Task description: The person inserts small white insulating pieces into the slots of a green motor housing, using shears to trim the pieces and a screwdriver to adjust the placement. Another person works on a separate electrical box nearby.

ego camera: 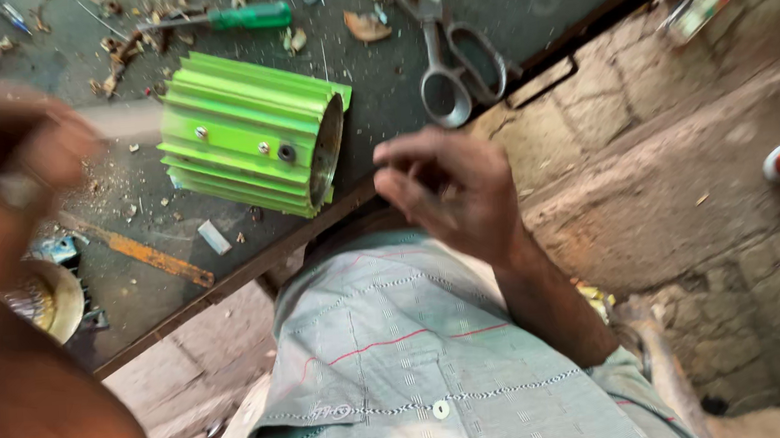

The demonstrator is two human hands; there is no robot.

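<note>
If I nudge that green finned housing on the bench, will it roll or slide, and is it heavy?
The green finned housing lies on its side near the bench edge. Its ribs look flat-tipped, so it would probably rock or slide rather than roll freely. It appears to be hollow cast metal, so likely stiff and fairly heavy. The fins should give grip.

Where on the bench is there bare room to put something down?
Bare bench lies between the green finned housing and scissors, and below the housing toward the front edge. The strip by the screwdriver is crowded with chips.
</note>
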